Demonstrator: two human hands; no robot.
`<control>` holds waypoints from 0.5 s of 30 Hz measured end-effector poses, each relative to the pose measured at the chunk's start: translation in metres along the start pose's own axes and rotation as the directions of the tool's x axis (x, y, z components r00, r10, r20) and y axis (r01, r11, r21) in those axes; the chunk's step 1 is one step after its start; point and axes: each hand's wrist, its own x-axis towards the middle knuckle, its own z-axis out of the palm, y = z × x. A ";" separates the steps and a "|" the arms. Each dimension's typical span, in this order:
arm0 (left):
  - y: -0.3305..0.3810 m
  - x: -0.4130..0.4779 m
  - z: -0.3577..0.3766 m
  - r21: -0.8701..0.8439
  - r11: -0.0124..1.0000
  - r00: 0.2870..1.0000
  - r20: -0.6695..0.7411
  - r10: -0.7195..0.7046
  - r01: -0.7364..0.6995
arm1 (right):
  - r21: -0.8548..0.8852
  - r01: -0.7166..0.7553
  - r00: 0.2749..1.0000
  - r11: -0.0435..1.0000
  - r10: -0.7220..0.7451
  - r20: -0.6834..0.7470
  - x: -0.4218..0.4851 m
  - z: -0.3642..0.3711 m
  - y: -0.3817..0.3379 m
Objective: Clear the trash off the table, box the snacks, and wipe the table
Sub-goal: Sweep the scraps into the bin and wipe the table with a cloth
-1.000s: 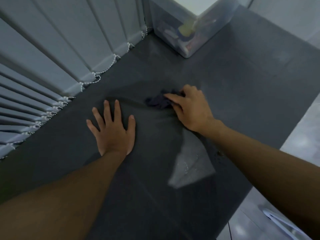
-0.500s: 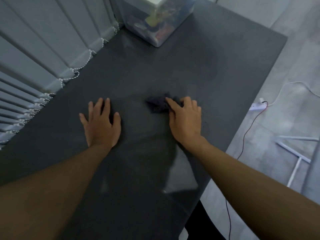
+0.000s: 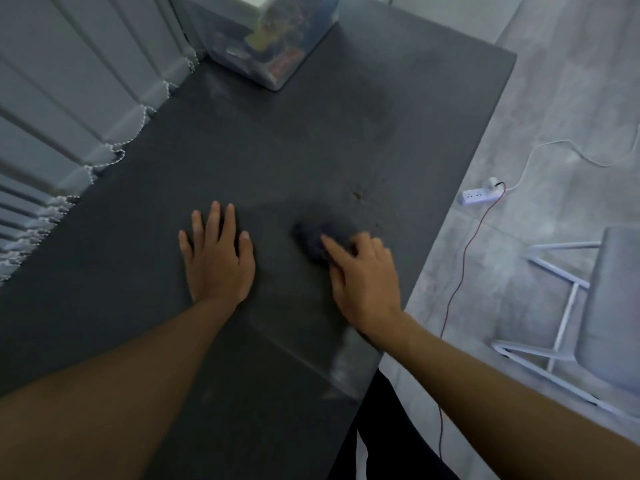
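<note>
On the dark grey surface (image 3: 311, 140), near its right edge, the right hand (image 3: 363, 282) presses down on a small dark, crumpled cloth (image 3: 313, 242). Fingers (image 3: 330, 245) are spread loosely over the cloth's near side w/ the index laid across it; the hand is blurred, so whether they grip the cloth or just push on it can't be told. The cloth sticks out beyond the fingertips, toward the far-left.

The left hand (image 3: 216, 258) lies flat, palm down, fingers (image 3: 213, 220) splayed & straight, holding nothing. It sits beside the right hand, a clear gap of bare top between them. Both forearms run in from the bottom corners.

At the far end of the surface, a clear plastic box (image 3: 277, 46) stands w/ colourful snack packets showing through its walls; its top is cut off by the frame edge. It is well apart from both hands. A few small dark specks (image 3: 358, 195) lie just beyond the cloth, toward the right edge.

Along the left side hang vertical blinds (image 3: 69, 98) w/ a bead chain at the bottom. On the floor, right of the surface, lie a white power strip (image 3: 479, 196) w/ a thin red wire & a white cable, plus a white-framed chair (image 3: 609, 317).
</note>
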 end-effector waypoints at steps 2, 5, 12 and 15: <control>0.007 -0.001 0.003 0.004 0.999 0.999 -0.002 -0.033 0.033 | 0.041 0.230 0.967 0.972 -0.233 0.102 -0.025 -0.007 0.007; 0.010 -0.001 0.005 0.051 0.997 0.999 0.001 -0.053 0.053 | -0.028 0.277 0.955 0.960 -0.272 0.121 -0.020 -0.018 0.035; 0.021 0.001 0.001 0.161 0.986 0.992 0.105 -0.071 0.053 | -0.027 -0.037 0.999 0.999 0.037 0.006 -0.028 -0.011 0.014; 0.037 0.012 -0.005 0.134 0.986 0.980 0.157 -0.123 0.102 | -0.007 0.270 0.958 0.963 -0.268 0.107 -0.033 -0.019 0.033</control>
